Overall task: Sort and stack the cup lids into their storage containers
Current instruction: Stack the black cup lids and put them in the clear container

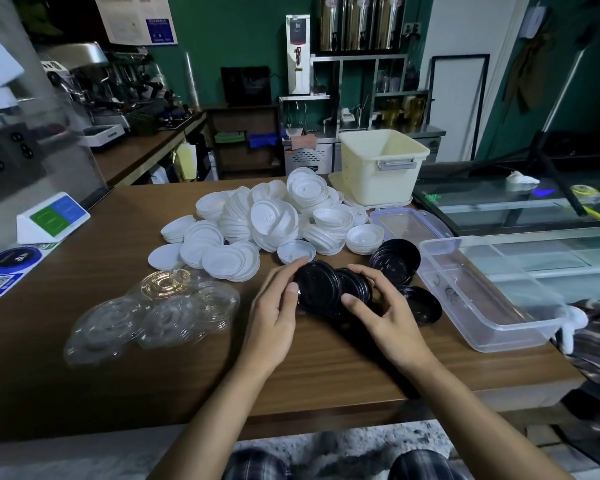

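Two hands meet over a wooden counter, both clamped on one row of black lids. The left hand curls round the row's left end, with its fingers over the top rim and its thumb pressed to the near face. The right hand grips the right end, with its fingers arched over the top and its thumb on the near edge. The row lies on its side, its lids standing on edge and nested together; whether its underside touches the counter cannot be told.

Just behind the right hand a second black stack sits flat on the counter. To the right of that hand a single black lid lies flat, near the clear plastic box. The box stands open-topped at the counter's right edge. A clear cover with blue clips lies flat behind it, beside a cream tub with a grey handle.

A large heap of white lids fills the middle of the counter behind the hands, some nested in short stacks and others loose. Clear lids lie spread in overlapping layers to the left of the left hand, apart from the black ones. A small green-and-blue sign stands at the far left.
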